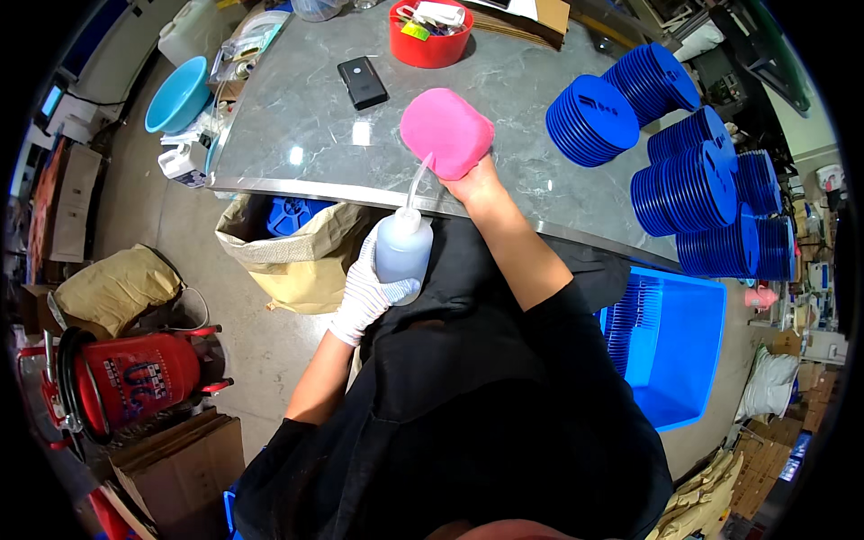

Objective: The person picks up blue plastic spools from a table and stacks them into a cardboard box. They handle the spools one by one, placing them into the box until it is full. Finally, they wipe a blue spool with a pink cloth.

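Observation:
A translucent squeeze bottle with a thin bent spout is gripped in my left hand, which wears a white striped glove. Its spout tip reaches the lower edge of a pink cloth pad. My bare right hand holds that pad from below, over the table's near edge; most of its fingers are hidden behind the pad. A dark rectangular device like a phone lies on the grey table just beyond, to the left of the pad.
Stacks of blue round discs stand on the table's right side. At the back sits a red tub of small items. Below are a blue bin at right, and an open woven sack and a red fire extinguisher at left.

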